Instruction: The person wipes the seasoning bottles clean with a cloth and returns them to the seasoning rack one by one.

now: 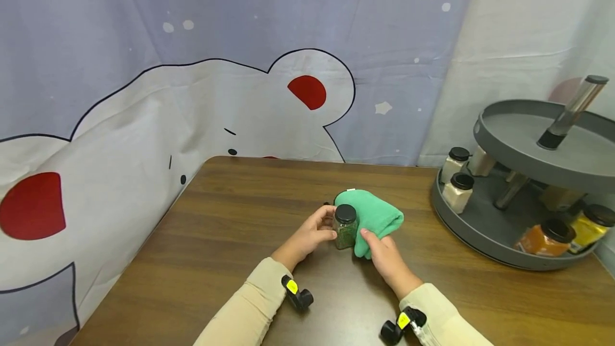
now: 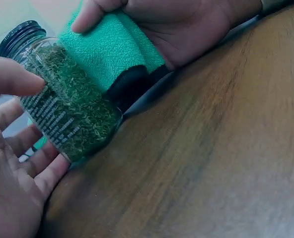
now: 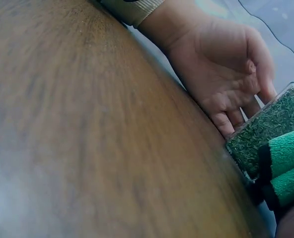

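A clear glass jar of dried green herbs point(image 1: 346, 235) with a black lid stands upright on the table. My left hand point(image 1: 309, 236) holds it from the left side; in the left wrist view the thumb crosses its front, and the other fingers point(image 2: 35, 163) lie along its far side and base. With my right hand point(image 1: 386, 260) I grip a folded green towel point(image 1: 377, 215), thumb on top. The towel, edged in black point(image 2: 129, 82), lies against the jar's right side and behind it. Part of the right hand's fingers is hidden under the cloth.
To the right stands a grey two-tier turntable rack point(image 1: 480, 228) with a metal post point(image 1: 574, 105). Its lower tier holds white-filled jars point(image 1: 457, 192), an orange jar point(image 1: 543, 240) and a yellow jar point(image 1: 588, 228). A printed curtain point(image 1: 230, 25) hangs behind the wooden table point(image 1: 230, 218).
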Tool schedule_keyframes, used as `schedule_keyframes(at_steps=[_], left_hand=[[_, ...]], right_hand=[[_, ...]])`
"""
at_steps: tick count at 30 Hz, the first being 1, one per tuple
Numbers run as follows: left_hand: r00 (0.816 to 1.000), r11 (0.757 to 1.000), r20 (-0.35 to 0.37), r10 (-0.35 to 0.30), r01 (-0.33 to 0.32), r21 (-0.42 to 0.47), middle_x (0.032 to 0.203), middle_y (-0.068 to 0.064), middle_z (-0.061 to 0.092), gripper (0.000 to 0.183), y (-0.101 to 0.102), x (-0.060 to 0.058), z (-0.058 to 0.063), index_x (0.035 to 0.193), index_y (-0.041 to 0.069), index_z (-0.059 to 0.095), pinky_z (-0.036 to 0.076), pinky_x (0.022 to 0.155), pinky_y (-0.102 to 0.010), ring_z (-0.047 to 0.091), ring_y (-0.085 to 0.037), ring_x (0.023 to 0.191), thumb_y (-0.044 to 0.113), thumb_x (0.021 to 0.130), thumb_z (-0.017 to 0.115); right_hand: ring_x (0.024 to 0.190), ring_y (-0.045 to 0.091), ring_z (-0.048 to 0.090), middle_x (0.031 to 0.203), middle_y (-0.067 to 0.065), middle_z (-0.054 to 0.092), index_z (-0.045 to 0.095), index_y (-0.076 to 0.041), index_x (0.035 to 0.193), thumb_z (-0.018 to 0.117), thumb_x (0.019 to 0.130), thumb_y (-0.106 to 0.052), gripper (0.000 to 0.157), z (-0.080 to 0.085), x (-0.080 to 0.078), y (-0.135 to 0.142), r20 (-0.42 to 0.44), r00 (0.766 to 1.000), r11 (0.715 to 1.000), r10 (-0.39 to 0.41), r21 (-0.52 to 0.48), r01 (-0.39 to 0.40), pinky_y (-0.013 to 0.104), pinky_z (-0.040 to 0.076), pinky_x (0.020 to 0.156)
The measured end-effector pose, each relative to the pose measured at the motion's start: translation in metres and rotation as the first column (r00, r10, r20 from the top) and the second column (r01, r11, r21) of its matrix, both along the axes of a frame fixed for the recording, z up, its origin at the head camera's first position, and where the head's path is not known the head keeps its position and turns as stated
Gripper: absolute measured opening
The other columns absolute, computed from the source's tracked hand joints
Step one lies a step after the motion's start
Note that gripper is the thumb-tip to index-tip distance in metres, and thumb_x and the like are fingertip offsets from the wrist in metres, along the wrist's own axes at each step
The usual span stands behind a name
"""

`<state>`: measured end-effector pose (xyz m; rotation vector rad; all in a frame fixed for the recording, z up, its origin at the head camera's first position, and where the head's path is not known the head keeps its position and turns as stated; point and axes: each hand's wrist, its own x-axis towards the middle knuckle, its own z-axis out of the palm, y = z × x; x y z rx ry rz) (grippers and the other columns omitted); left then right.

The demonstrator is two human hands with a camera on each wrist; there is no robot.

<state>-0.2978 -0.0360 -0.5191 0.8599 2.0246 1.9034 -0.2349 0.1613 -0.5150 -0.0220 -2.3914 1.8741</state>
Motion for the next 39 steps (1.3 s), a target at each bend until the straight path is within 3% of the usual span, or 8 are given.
schedule_keyframes(at_steps=[8,15,20,26,32,34,36,39], left_hand=[[0.984,0.975,-0.173,0.043,-0.079,-0.207,0.133,-0.015,0.056,0.052,0.008,0.003,0.000,0.139,0.004,0.054,0.051,0.098,-0.038,0.060,-0.030,0.117,0.005,0.091,0.075],[0.940,0.901,-0.245,0.237,-0.307,-0.306,0.111,-0.004,0.064,0.044,0.017,0.014,0.004,0.112,0.012,0.052,0.053,0.078,-0.031,0.066,-0.021,0.099,0.021,0.084,0.084],[0.889,0.843,-0.300,0.346,-0.435,-0.317,0.095,0.000,0.059,0.045,0.020,0.016,0.008,0.100,0.012,0.048,0.047,0.066,-0.028,0.056,-0.014,0.080,0.023,0.080,0.087],[0.868,0.823,-0.323,0.378,-0.474,-0.312,0.089,0.001,0.056,0.046,0.022,0.016,0.008,0.097,0.011,0.048,0.044,0.063,-0.027,0.051,-0.012,0.074,0.022,0.078,0.088],[0.835,0.788,-0.336,0.436,-0.535,-0.306,0.088,0.000,0.056,0.048,0.025,0.016,0.008,0.093,0.012,0.047,0.045,0.064,-0.028,0.051,-0.014,0.074,0.026,0.076,0.089],[0.831,0.793,-0.320,0.454,-0.541,-0.280,0.089,0.000,0.056,0.048,0.025,0.015,0.008,0.093,0.012,0.047,0.046,0.066,-0.028,0.053,-0.014,0.077,0.026,0.076,0.089],[0.842,0.825,-0.266,0.470,-0.526,-0.207,0.092,-0.001,0.057,0.047,0.024,0.015,0.009,0.095,0.010,0.047,0.051,0.072,-0.027,0.056,-0.014,0.082,0.023,0.077,0.089],[0.872,0.881,-0.137,0.471,-0.473,0.014,0.102,-0.009,0.061,0.045,0.023,0.015,0.014,0.107,0.003,0.050,0.056,0.080,-0.028,0.062,-0.015,0.093,0.013,0.081,0.086]], right_hand=[[0.094,0.016,0.054,0.101,0.009,0.067,0.070,0.002,0.107,0.050,0.105,-0.027,0.035,-0.001,-0.002,0.002,0.036,0.999,0.996,0.019,0.082,-0.022,0.032,0.045,0.090],[0.098,0.012,0.055,0.103,0.008,0.067,0.069,0.003,0.107,0.048,0.105,-0.026,0.036,0.000,0.001,0.000,0.047,0.996,0.997,0.078,0.020,-0.079,0.029,0.043,0.093],[0.101,0.009,0.056,0.111,0.013,0.067,0.065,0.007,0.116,0.049,0.105,-0.018,0.032,0.000,0.006,0.001,-0.040,0.997,0.997,0.066,-0.035,-0.067,0.024,0.043,0.095],[0.097,0.005,0.055,0.107,0.009,0.067,0.066,0.007,0.116,0.050,0.105,-0.019,0.033,0.000,0.008,0.000,-0.060,0.996,0.997,0.071,0.007,-0.071,0.020,0.044,0.089],[0.108,0.015,0.056,0.117,0.014,0.066,0.062,0.008,0.123,0.051,0.104,-0.016,0.033,0.001,0.007,-0.002,-0.061,0.993,0.994,0.096,0.050,-0.093,0.026,0.044,0.096],[0.097,0.014,0.056,0.101,0.009,0.067,0.068,0.005,0.108,0.053,0.103,-0.020,0.030,0.002,0.005,-0.002,-0.003,0.999,0.997,0.054,0.053,-0.053,0.028,0.046,0.089],[0.088,0.011,0.053,0.089,0.002,0.064,0.070,0.001,0.093,0.053,0.102,-0.022,0.030,0.002,0.002,-0.001,0.050,0.999,1.000,0.004,-0.029,-0.002,0.026,0.045,0.083],[0.088,0.007,0.057,0.087,-0.004,0.064,0.066,-0.004,0.091,0.051,0.101,-0.017,0.023,0.002,0.000,0.000,0.046,0.999,0.948,0.005,-0.319,0.010,0.022,0.046,0.083]])
